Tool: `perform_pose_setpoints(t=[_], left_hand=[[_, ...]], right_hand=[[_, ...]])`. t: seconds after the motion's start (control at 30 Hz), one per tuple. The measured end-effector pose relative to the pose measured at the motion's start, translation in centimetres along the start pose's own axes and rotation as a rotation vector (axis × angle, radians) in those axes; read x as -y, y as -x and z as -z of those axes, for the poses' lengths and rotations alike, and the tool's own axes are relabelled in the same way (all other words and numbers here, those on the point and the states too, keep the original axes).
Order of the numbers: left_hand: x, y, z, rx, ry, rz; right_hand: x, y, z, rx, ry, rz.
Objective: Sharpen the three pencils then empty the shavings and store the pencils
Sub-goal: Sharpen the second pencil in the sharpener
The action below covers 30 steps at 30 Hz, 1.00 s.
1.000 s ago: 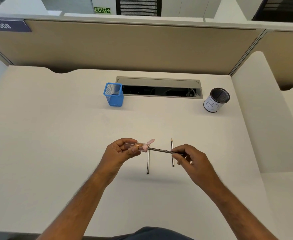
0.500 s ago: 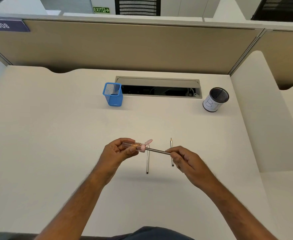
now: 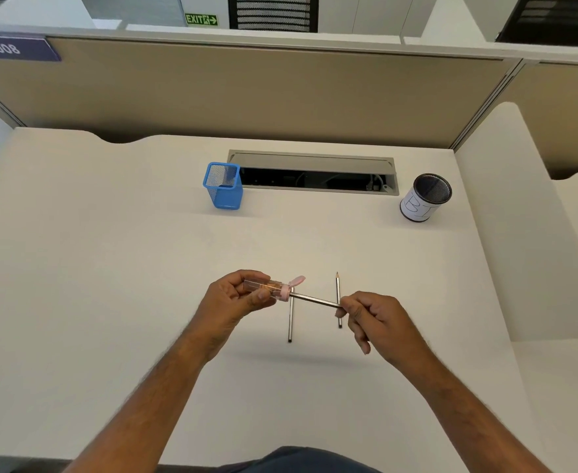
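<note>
My left hand [image 3: 238, 298] grips a clear pink sharpener [image 3: 273, 288] with its pink cap flipped open. A dark pencil [image 3: 314, 300] sticks into the sharpener's mouth, and my right hand [image 3: 372, 319] pinches its other end. Both hands hover above the white desk [image 3: 110, 268]. Two more pencils lie on the desk below: one [image 3: 291, 322] partly hidden under the sharpener, and one [image 3: 338, 288] with a sharp tip pointing away from me. A blue mesh holder [image 3: 223, 186] stands at the back centre, and a round black mesh cup with a white label [image 3: 424, 198] at the back right.
A grey cable slot [image 3: 314, 165] with an open dark gap runs along the back of the desk between the two containers. Beige partition walls [image 3: 246, 97] close the back, and a white side panel [image 3: 519, 233] borders the right.
My right hand has turned on the pencil, its fingers shifting from over the shaft to a pinch at the end. The left hand and sharpener stayed nearly still.
</note>
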<state>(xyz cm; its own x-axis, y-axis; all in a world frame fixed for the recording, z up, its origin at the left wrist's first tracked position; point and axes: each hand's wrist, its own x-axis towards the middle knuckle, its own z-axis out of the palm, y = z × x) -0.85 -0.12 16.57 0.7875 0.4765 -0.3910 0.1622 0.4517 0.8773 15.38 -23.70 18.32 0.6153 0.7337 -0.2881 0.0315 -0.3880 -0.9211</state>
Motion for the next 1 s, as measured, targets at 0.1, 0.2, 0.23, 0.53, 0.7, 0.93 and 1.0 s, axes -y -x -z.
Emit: perform_pose_setpoints(t=[0.1, 0.2, 0.23, 0.53, 0.7, 0.93, 1.0], left_hand=[[-0.05, -0.02, -0.11, -0.008, -0.020, -0.004], [-0.19, -0.09, -0.14, -0.031, -0.025, -0.018], [-0.31, -0.17, -0.12, -0.038, -0.025, -0.025], [-0.87, -0.45, -0.24, -0.037, -0.014, -0.037], [-0.50, -0.32, 0.06, 0.003, -0.027, -0.004], [-0.72, -0.39, 0.22, -0.015, -0.054, -0.013], [-0.67, -0.43, 0.40, -0.029, -0.049, -0.019]], right_hand=[[0.22, -0.26, 0.26, 0.040, 0.019, -0.015], [0.38, -0.17, 0.29, 0.040, 0.064, 0.033], [0.36, -0.15, 0.28, 0.049, 0.053, 0.039], [0.10, -0.10, 0.15, -0.117, 0.229, 0.170], [-0.35, -0.41, 0.30, -0.015, 0.107, 0.057], [-0.39, -0.73, 0.06, 0.062, 0.023, 0.010], [-0.31, -0.64, 0.00, 0.076, 0.033, 0.043]])
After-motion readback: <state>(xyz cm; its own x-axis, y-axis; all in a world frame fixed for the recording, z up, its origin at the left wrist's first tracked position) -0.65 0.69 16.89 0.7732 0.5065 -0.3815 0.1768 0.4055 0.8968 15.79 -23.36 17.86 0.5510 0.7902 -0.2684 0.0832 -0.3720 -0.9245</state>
